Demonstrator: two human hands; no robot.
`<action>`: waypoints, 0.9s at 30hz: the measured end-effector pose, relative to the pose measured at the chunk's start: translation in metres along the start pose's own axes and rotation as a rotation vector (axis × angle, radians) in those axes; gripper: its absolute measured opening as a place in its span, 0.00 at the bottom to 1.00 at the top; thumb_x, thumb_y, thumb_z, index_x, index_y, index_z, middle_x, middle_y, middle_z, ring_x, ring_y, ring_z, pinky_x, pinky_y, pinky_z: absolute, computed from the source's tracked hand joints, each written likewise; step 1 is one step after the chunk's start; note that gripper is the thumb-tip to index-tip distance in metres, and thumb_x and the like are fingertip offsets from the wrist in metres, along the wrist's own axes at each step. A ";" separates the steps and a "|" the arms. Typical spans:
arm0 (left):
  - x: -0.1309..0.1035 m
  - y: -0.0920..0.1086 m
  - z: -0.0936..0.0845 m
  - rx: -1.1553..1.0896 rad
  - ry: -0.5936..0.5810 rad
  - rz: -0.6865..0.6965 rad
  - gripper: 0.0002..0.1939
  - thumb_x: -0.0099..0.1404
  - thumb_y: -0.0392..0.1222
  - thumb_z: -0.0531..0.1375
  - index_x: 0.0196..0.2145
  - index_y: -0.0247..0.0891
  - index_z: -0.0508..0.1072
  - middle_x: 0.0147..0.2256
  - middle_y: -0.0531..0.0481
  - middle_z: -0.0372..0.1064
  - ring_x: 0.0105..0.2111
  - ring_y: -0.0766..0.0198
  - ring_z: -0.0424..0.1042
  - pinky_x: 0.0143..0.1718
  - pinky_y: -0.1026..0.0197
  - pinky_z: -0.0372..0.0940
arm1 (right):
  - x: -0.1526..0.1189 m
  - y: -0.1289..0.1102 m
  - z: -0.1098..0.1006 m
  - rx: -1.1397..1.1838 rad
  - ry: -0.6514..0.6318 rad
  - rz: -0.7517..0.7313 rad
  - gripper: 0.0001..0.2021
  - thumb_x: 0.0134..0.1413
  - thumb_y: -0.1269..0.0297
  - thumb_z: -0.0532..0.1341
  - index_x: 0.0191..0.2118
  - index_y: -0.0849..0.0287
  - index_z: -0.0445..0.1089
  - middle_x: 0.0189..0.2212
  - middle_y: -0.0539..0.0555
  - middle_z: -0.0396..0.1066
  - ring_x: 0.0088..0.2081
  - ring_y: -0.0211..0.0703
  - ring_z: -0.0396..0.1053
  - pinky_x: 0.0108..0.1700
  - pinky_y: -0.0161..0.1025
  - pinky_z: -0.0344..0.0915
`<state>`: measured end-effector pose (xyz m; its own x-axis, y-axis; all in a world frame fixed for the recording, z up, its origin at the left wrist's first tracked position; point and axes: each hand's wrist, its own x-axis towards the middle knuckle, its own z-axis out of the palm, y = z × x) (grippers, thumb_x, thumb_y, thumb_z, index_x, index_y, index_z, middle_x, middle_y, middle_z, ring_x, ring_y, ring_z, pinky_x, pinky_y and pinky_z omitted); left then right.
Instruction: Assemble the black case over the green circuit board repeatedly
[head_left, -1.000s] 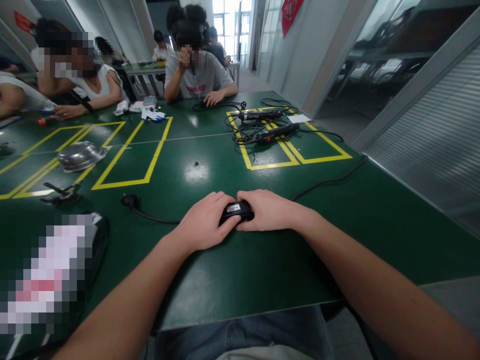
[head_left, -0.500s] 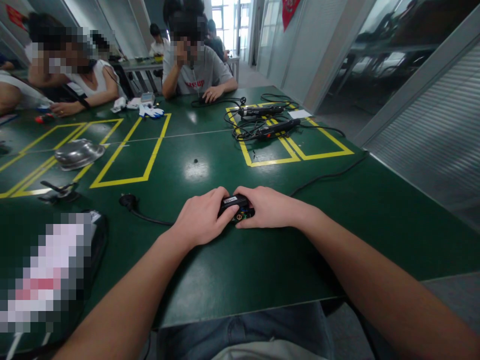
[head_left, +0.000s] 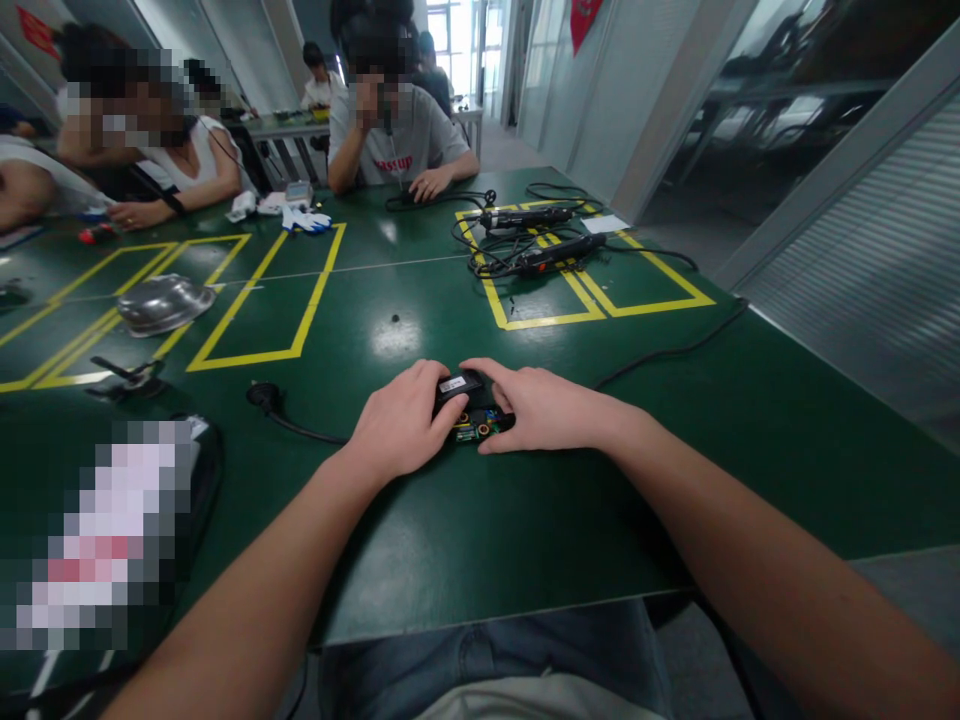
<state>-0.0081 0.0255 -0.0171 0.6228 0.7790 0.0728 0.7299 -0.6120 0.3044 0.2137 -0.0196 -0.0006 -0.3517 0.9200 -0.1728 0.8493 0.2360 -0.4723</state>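
Between my hands is a black power adapter with its case opened. Its cover (head_left: 462, 384), black with a white label, is tilted up at the back. Below it shows the circuit board (head_left: 480, 427), with ring-shaped coils and coloured parts. My left hand (head_left: 401, 418) is closed on the cover's left side, thumb across its front edge. My right hand (head_left: 544, 408) grips the right end of the board and lower case, thumb in front; its other fingertips are partly hidden. A black cord with a plug (head_left: 264, 397) runs out to the left, and another cord (head_left: 667, 352) runs off right.
Two black electric screwdrivers (head_left: 559, 253) with coiled cables lie in yellow-taped boxes at the back right. A metal bowl (head_left: 163, 303) and a dark clamp-like tool (head_left: 127, 378) are at left. A pixelated object (head_left: 112, 530) lies near left. Two people sit across the table (head_left: 420, 560).
The cover has lifted and shifted back from the lower case, so more of the circuit board shows. My hands have moved only slightly.
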 end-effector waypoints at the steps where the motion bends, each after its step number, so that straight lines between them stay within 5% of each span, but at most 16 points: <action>1: 0.001 -0.001 0.001 0.001 0.022 -0.010 0.18 0.80 0.53 0.54 0.55 0.38 0.73 0.50 0.39 0.75 0.51 0.45 0.75 0.52 0.44 0.72 | 0.000 0.001 0.000 0.003 0.000 0.000 0.55 0.52 0.53 0.79 0.79 0.55 0.50 0.40 0.53 0.81 0.40 0.55 0.79 0.39 0.41 0.63; 7: 0.008 -0.010 0.006 -0.075 0.037 -0.045 0.17 0.76 0.48 0.61 0.56 0.37 0.80 0.49 0.40 0.73 0.53 0.45 0.71 0.60 0.42 0.68 | -0.003 0.001 -0.004 0.063 -0.017 -0.016 0.50 0.54 0.56 0.77 0.75 0.57 0.53 0.33 0.48 0.78 0.35 0.51 0.77 0.38 0.40 0.62; 14: 0.003 -0.003 -0.007 -0.013 0.147 -0.079 0.16 0.74 0.47 0.63 0.54 0.37 0.78 0.52 0.38 0.72 0.54 0.45 0.73 0.57 0.46 0.69 | -0.009 0.000 -0.015 0.135 -0.049 -0.003 0.15 0.63 0.60 0.71 0.46 0.54 0.65 0.34 0.50 0.77 0.35 0.45 0.73 0.37 0.39 0.61; 19: -0.007 0.005 -0.025 0.035 -0.132 0.046 0.09 0.72 0.48 0.62 0.37 0.42 0.70 0.36 0.48 0.74 0.34 0.54 0.72 0.35 0.55 0.60 | -0.011 0.000 -0.017 0.112 -0.078 -0.009 0.10 0.63 0.66 0.70 0.38 0.54 0.66 0.33 0.49 0.76 0.34 0.43 0.72 0.36 0.39 0.59; 27: -0.009 0.005 -0.023 -0.037 -0.243 0.093 0.06 0.73 0.43 0.60 0.36 0.43 0.67 0.31 0.51 0.74 0.29 0.57 0.70 0.32 0.56 0.52 | -0.009 0.000 -0.017 0.139 -0.089 0.041 0.09 0.62 0.66 0.71 0.38 0.54 0.69 0.34 0.50 0.77 0.35 0.44 0.73 0.37 0.38 0.61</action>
<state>-0.0165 0.0189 0.0058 0.7398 0.6608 -0.1268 0.6579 -0.6708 0.3423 0.2234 -0.0225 0.0156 -0.3564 0.8953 -0.2672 0.8030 0.1473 -0.5775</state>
